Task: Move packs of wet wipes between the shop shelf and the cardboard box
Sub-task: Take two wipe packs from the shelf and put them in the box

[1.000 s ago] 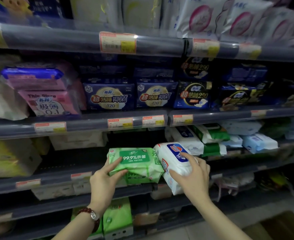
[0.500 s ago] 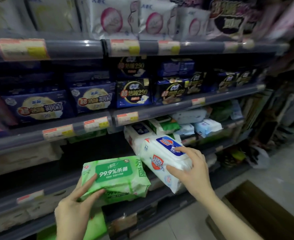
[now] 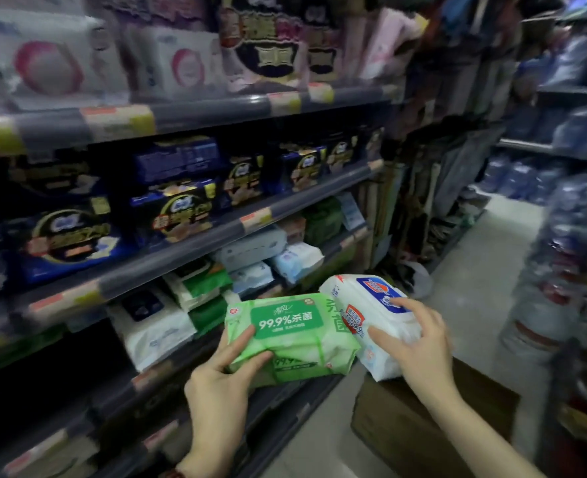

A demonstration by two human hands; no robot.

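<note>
My left hand (image 3: 223,377) grips a green pack of wet wipes (image 3: 295,334) by its near-left corner, in front of the shelf. My right hand (image 3: 419,350) holds a white pack of wet wipes (image 3: 361,305) with a blue label, just to the right of the green one and touching it. Both packs hang in the air, off the shelf. The brown cardboard box (image 3: 423,432) stands on the floor below my right hand, mostly hidden by my forearm. More wipe packs (image 3: 154,326) lie on the shop shelf (image 3: 188,257) to the left.
Shelves with dark blue and pink-white pad packs rise on the left. A grey floor aisle (image 3: 475,288) runs away to the right of the shelf end. Blurred stacked goods (image 3: 568,270) line the right side, close to the box.
Both hands have pulled their packs off the shelf and carried them to the right, toward the box. My view has swung right, so the aisle and the box now show.
</note>
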